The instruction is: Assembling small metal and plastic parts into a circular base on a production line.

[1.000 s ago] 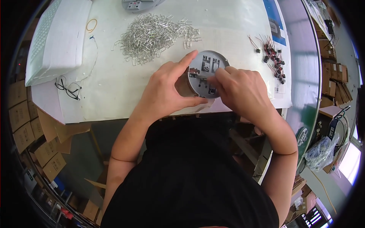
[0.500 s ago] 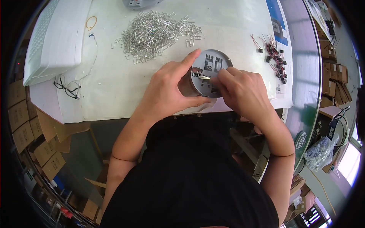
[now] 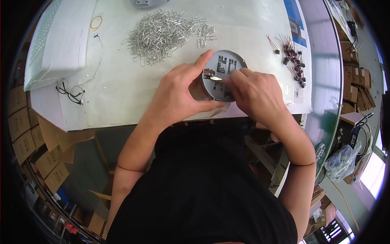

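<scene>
A round grey plastic housing [image 3: 219, 88], tilted toward me, is at the near edge of the table. My left hand [image 3: 178, 90] grips its left side, thumb and fingers spread around the rim. Slots and small dark parts show on its inner face. Over the right part of that face, my right hand [image 3: 254, 90] is closed in a pinch. A thin, shiny, pale strip [image 3: 215, 79] sticks out to the left from its fingertips, its end against a dark slotted part. The fingers hide the strip's other end, so its kind is unclear.
Beyond the housing lies a heap of U-shaped metal pins [image 3: 158, 36]. Small black parts with red and black wires [image 3: 294, 61] lie at right. A white foam box [image 3: 57, 44], eyeglasses [image 3: 70, 92] and a rubber band [image 3: 96, 23] are at left. Another grey housing [image 3: 149, 3] stands at the back.
The pinched right hand and the pale strip have shifted slightly up and left over the housing. The strip now catches more light. The left hand's hold is the same.
</scene>
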{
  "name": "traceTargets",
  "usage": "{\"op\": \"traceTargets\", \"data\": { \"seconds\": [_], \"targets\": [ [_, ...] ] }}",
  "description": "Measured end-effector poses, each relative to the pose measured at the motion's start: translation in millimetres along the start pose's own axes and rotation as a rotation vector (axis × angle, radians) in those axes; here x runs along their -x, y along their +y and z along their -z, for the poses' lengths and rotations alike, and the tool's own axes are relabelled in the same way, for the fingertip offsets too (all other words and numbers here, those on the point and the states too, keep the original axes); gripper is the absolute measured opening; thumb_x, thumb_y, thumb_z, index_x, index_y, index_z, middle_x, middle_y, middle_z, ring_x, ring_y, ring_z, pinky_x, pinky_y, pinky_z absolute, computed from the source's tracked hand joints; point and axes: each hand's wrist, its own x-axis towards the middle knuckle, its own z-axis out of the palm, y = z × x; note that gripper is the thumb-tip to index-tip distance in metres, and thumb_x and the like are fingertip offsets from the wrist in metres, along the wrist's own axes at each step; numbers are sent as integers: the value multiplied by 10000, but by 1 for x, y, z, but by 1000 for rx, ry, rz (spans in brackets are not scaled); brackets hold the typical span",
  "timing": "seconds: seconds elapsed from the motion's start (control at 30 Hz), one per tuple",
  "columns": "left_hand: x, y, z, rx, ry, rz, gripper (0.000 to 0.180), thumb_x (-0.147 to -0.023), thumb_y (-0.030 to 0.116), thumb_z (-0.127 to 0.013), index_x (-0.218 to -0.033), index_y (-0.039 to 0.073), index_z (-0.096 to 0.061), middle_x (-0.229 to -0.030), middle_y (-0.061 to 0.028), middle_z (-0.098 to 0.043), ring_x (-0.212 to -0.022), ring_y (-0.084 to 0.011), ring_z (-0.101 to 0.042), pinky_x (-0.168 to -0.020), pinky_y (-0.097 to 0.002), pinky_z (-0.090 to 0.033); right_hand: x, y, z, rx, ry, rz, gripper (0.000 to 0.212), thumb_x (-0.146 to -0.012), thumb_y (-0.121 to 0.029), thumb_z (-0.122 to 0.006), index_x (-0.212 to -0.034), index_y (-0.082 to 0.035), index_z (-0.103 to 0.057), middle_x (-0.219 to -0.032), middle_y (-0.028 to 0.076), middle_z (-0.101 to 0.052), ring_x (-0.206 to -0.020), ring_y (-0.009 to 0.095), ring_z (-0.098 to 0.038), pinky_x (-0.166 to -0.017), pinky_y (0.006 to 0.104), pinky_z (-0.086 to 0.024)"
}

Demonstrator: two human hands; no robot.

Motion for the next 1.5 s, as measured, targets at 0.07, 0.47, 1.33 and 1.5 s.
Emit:
{"op": "traceTargets", "data": {
  "seconds": [0.07, 0.47, 1.33, 1.5],
  "targets": [
    [0, 0, 1, -21, -17, -2, 1124, -609, 238, -1027, -1608, 104, -529, -953, -108, -707, -825, -232, -645, -792, -373, -560, -1, 0, -1, 4, 4, -3, 257, -1012, -230, -708, -841, -79, -590, -739, 101, -623, -650, 367, -659, -550, 485, -488],
    [2, -2, 0, -49, -18, -58, 1120, -663, 365, -1015, -1615, 82, -499, -969, -164, -700, -901, -323, -685, -862, -438, -564, -21, -28, 41, 347, -259, 80, 290, -1044, -261, -654, -821, -79, -623, -715, 114, -669, -592, 335, -688, -535, 439, -523],
    [5, -4, 2, 52, 10, 67, 421, -838, 30, -817, -1251, 29, -734, -965, -117, -741, -768, -245, -684, -701, -349, -559, 16, 2, 9, -112, 121, 53, 332, -976, -392, -753, -908, -80, -662, -833, 115, -689, -690, 346, -705, -585, 463, -532],
    [13, -4, 0, 126, 86, 31, 200, -874, -3, -792, -1069, 8, -748, -867, -76, -696, -683, -167, -615, -625, -294, -503, 27, 3, 26, -200, 95, -66, 331, -901, -315, -842, -1054, -67, -686, -945, 110, -715, -717, 324, -711, -629, 419, -565]
  ]
}}
